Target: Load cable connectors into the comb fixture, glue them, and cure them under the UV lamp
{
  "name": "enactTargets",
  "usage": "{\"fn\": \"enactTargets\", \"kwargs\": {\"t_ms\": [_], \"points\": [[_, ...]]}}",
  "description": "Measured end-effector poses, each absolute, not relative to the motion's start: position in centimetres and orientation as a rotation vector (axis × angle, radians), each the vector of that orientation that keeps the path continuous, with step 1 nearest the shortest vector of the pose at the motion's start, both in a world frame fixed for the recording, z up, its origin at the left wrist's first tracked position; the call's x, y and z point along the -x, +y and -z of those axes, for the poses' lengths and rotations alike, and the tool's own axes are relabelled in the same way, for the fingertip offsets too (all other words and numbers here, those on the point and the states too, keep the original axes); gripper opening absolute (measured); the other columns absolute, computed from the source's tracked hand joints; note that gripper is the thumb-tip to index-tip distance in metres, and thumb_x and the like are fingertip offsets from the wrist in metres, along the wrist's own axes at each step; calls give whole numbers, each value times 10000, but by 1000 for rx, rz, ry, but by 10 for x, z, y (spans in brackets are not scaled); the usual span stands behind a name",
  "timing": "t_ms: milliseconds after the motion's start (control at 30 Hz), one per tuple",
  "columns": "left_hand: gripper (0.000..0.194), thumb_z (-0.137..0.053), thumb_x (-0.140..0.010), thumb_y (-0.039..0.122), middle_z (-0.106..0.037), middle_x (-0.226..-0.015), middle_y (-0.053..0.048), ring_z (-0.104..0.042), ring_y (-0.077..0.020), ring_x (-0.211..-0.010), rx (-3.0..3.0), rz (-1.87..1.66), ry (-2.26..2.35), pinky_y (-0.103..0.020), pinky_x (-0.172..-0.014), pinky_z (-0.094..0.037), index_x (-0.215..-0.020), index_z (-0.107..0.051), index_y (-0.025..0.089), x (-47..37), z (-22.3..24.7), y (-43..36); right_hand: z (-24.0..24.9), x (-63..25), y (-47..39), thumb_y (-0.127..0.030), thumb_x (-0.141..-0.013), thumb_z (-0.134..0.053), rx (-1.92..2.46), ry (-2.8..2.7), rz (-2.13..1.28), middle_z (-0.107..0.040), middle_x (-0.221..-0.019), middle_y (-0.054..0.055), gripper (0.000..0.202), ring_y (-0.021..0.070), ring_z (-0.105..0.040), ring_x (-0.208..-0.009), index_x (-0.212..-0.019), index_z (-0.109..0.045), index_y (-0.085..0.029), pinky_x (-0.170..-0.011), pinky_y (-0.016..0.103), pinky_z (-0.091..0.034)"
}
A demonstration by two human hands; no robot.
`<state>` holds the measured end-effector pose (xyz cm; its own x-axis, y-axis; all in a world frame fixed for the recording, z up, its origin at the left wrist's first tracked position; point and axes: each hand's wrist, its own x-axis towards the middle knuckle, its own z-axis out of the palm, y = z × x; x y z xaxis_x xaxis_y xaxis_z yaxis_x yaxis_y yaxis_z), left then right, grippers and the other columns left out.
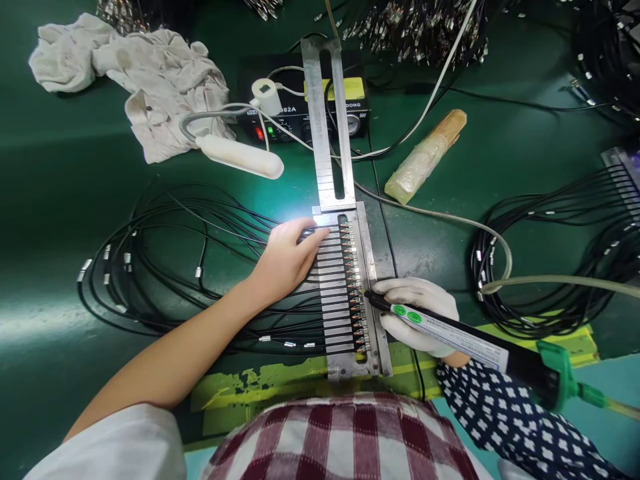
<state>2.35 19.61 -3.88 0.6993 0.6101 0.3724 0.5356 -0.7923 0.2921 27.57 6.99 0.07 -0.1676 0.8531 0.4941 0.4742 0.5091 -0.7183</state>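
Observation:
My right hand (420, 307), in a white glove, grips a black dispensing syringe (460, 340) with a green cap and an air hose. Its narrow tip meets the row of small metal cable terminals (357, 287) about halfway along. These terminals lie side by side in a slotted metal fixture (335, 333). Black cables (295, 310) run leftward from its slots. My bare left hand (290, 257) rests over the cables at the fixture's far end, thumb and forefinger apart, fingertips touching the metal and a cable; the other fingers are partly hidden.
Behind the fixture is a black dispenser controller (285, 120), with a second slotted metal plate (320, 113) across it. A white lamp (243, 157) lights the work. Left lie crumpled cloths (170, 87); right, a wrapped block (425, 157) and coiled cables (525, 267). Terminal bundles (425, 30) lie behind.

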Motion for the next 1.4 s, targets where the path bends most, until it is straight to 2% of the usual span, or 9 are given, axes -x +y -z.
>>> {"fn": "enactTargets", "kwargs": {"t_ms": [900,1133,1400], "points": [[349,-469,-974,197,-538,-1250,-164,-536,-278,-1113,-2741,-670,934,-425,-908,-434,-1259,-645,100,-24,38,197,-2,-274,72,-184,-773,-761,1161,-1809,-525,-717,-999,93,232,175,-707,-921,-943,-607,-153,-806,292,-582],[350,-450,-985,211,-536,-1252,-154,-526,-260,-1116,-2743,-667,946,-405,-915,-424,-1265,-638,115,-24,38,196,0,-278,65,-180,-734,-796,1133,-1813,-484,-704,-1063,111,321,189,-697,-972,-996,-615,-137,-844,309,-582],[361,-401,-1013,267,-542,-1258,-140,-510,-240,-1129,-2743,-639,984,-390,-925,-415,-1262,-634,148,-24,41,196,-3,-272,51,-179,-741,-767,1170,-1817,-484,-713,-1010,95,276,184,-705,-922,-970,-614,-149,-802,294,-583]]}}
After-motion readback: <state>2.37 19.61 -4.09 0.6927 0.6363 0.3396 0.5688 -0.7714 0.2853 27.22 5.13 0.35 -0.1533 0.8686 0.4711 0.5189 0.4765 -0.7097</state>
